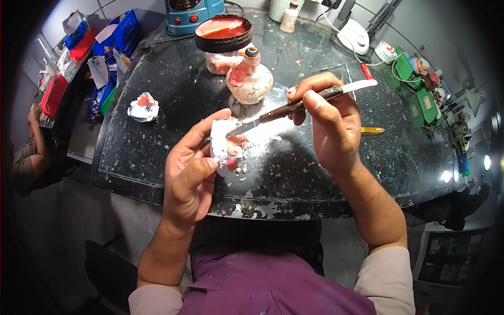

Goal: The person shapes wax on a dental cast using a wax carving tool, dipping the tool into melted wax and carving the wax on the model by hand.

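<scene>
My left hand [190, 170] is closed around a white plaster dental model [219, 149] with pinkish parts, held above the front of the bench. In my right hand [336, 123] is a double-ended wax knife [286, 110] with a dark handle. One blade of it reaches the model's upper right side and seems to touch it; the other blade points up to the right. White crumbs lie on the bench around the model. Behind my hands stands a stained, round glass spirit lamp [250, 79]. A small white plaster piece with red on it [143, 107] lies to the left.
A dark round pan of red wax [223, 32] rests on a pinkish block behind the lamp. Further back are a blue machine [194, 16] and a small bottle [289, 18]. A yellow cutter [372, 130] and green boxes [422, 107] lie right. Another person's arm [34, 142] shows far left.
</scene>
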Demonstrator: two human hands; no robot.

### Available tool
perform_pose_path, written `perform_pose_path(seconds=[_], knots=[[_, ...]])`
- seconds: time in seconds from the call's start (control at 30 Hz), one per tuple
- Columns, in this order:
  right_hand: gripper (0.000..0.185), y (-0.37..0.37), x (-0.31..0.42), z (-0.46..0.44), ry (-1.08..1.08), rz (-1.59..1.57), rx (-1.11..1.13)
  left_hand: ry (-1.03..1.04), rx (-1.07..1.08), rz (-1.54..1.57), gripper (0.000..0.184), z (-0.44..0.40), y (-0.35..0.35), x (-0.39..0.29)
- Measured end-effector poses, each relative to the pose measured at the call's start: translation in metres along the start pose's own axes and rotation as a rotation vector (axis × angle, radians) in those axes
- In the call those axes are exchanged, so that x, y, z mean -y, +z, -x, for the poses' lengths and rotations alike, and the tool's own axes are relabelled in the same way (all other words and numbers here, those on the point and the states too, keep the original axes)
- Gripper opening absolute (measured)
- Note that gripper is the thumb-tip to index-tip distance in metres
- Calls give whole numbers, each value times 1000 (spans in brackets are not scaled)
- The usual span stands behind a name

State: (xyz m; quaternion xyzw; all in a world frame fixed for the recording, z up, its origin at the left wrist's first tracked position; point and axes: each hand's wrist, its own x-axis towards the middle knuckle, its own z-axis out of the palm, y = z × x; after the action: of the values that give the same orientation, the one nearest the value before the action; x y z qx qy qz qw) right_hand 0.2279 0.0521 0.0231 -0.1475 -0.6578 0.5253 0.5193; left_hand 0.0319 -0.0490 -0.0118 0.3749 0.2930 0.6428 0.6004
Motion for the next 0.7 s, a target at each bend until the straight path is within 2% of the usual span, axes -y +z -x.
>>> perform_pose_path(seconds=[0.1,0.17,0.4,0.5,0.57,0.7], knots=[[17,-2,0,0,1,-1,10,18,-25,16,63,0,5,1],[17,-2,0,-1,1,5,8,6,-102,-55,72,0,9,-1],[16,-1,0,0,3,1,7,8,-95,-52,71,0,5,0],[16,0,1,0,-17,14,8,15,-38,13,64,0,5,1],[16,0,2,1,-23,12,19,20,-96,-68,72,0,6,1],[16,0,3,0,-20,29,14,15,-95,-71,72,0,7,1]])
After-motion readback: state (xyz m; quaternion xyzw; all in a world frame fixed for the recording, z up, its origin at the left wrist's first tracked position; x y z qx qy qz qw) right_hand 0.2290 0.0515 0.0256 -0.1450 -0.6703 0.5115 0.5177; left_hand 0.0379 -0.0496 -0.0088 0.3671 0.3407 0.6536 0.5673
